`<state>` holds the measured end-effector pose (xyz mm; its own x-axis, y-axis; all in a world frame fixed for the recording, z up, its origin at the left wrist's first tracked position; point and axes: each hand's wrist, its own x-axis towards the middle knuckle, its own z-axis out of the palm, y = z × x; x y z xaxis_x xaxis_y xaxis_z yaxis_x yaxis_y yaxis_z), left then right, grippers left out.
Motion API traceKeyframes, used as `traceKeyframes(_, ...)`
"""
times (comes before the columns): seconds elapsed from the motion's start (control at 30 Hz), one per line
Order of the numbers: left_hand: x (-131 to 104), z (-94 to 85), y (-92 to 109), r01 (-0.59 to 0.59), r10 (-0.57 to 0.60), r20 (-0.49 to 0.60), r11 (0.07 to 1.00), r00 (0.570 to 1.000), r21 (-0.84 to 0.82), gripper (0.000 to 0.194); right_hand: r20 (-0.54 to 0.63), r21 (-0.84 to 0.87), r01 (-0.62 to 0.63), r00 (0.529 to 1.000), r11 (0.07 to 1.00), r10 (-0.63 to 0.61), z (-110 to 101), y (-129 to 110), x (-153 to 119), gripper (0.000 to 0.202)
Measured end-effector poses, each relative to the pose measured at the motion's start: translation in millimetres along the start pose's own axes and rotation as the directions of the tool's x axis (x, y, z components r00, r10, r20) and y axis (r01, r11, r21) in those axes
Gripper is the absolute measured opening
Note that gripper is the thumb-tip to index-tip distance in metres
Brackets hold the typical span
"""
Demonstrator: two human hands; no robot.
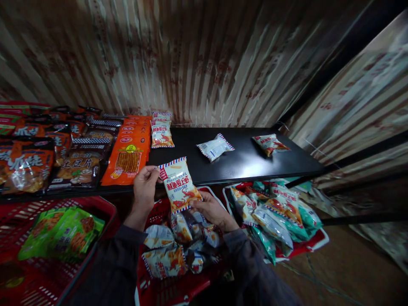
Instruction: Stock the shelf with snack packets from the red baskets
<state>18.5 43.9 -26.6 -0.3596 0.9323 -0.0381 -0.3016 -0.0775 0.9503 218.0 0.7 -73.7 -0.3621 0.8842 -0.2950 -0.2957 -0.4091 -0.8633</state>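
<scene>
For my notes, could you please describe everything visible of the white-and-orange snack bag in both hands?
The white-and-orange snack bag, glossy, plastic-looking, has red characters, a food picture and striped ends. Seemingly unopened, it is tilted above a red plastic basket, printed face toward the camera. The left hand grips its upper left corner; the right hand, its lower right.

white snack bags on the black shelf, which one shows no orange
The middle bag: its visible face is whitish and bluish, while the left bag, beside the orange packs, and the right bag show orange.
</scene>
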Motion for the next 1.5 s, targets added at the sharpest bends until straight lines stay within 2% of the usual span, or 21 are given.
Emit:
traceKeyframes(0.33, 0, 0.9, -1, 0.012, -0.012, 0.002, 1.000, 1.000, -0.011, 0.022, 0.045, -0.011, -0.001, 0.999, 1.000, 0.002, 0, 0, -2, 0.030)
traceKeyframes(0.5, -2, 2.1, -1, 0.027, -0.019, 0.119, 0.997, 0.993, -0.067, 0.027, 0.023, 0.016, 0.018, 1.000, 1.000, -0.018, 2, 0, -1, 0.032)
traceKeyframes(0.7, -8, 6.8, -2, 0.164, -0.117, 0.262, 0.973, 0.958, -0.165, 0.035, -0.062, 0.076, 0.029, 0.998, 0.997, -0.025, 7, -5, -2, 0.030)
traceKeyframes(0.9, -12, 7.7, -3, 0.191, -0.139, 0.324, 0.972, 0.936, -0.134, 0.040, -0.064, 0.087, 0.045, 0.997, 0.995, -0.039, 6, -3, -1, 0.030)
traceKeyframes(1.03, -17, 9.6, -2, 0.237, -0.172, 0.395, 0.964, 0.903, -0.120, 0.045, -0.053, 0.075, 0.059, 0.997, 0.995, -0.055, 7, -2, -1, 0.031)
traceKeyframes(1.13, -20, 11.0, -5, 0.217, -0.150, 0.441, 0.971, 0.885, -0.105, 0.043, -0.044, 0.031, 0.051, 0.998, 0.998, -0.050, 9, -3, -1, 0.032)
traceKeyframes(1.37, -22, 12.1, -10, 0.214, -0.171, 0.397, 0.974, 0.902, -0.067, 0.045, -0.012, -0.017, 0.026, 1.000, 1.000, -0.026, 10, 1, 0, 0.036)
traceKeyframes(1.5, -22, 12.4, -8, 0.221, -0.179, 0.375, 0.973, 0.910, -0.072, 0.043, 0.070, -0.082, 0.009, 0.998, 0.997, -0.003, 7, -2, -3, 0.037)
